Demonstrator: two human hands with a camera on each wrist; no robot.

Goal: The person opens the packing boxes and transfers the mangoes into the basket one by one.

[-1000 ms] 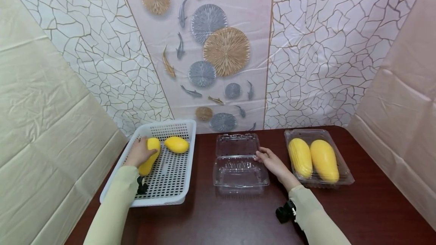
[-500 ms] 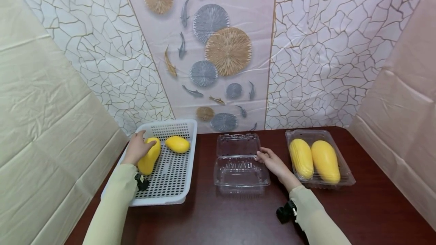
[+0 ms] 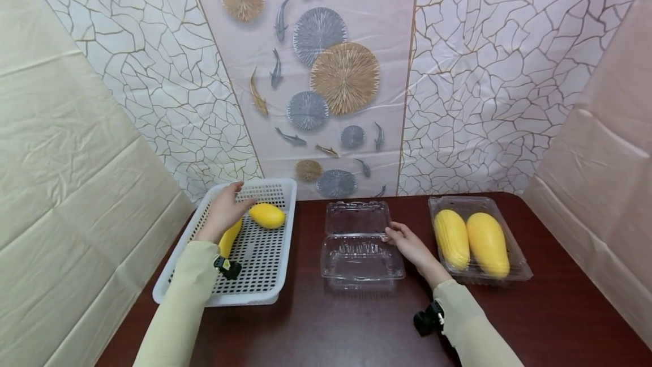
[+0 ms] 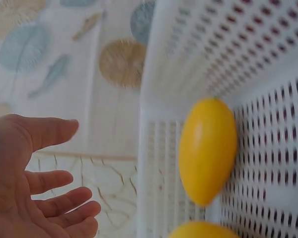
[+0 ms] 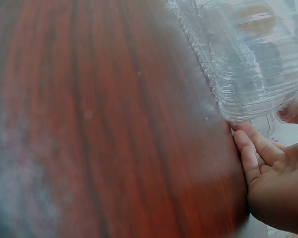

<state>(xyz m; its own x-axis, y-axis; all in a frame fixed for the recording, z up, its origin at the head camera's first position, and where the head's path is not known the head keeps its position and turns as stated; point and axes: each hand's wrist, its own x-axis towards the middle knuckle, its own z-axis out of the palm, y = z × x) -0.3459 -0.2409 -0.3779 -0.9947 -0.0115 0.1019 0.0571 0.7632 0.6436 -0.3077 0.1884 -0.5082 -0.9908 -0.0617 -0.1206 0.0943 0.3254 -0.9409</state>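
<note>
My left hand hovers over the white perforated basket, fingers spread and apart from the fruit. A yellow mango lies inside near the back, just right of that hand; the left wrist view shows the mango whole. Beneath the hand, a longer yellow fruit is partly covered. At the middle of the table, a clear plastic clamshell box stands with its lid raised back. My right hand pinches its right edge near the hinge; in the right wrist view the fingers curl at the box's edge.
To the right, another clear box holds two large yellow fruits. Everything stands on a dark red wooden table. A patterned cloth wall closes off the back, and plain cloth hangs at both sides.
My left hand has let go of the longer yellow fruit, lifted, and moved right and back towards the mango. The right hand stays at the box's edge.
</note>
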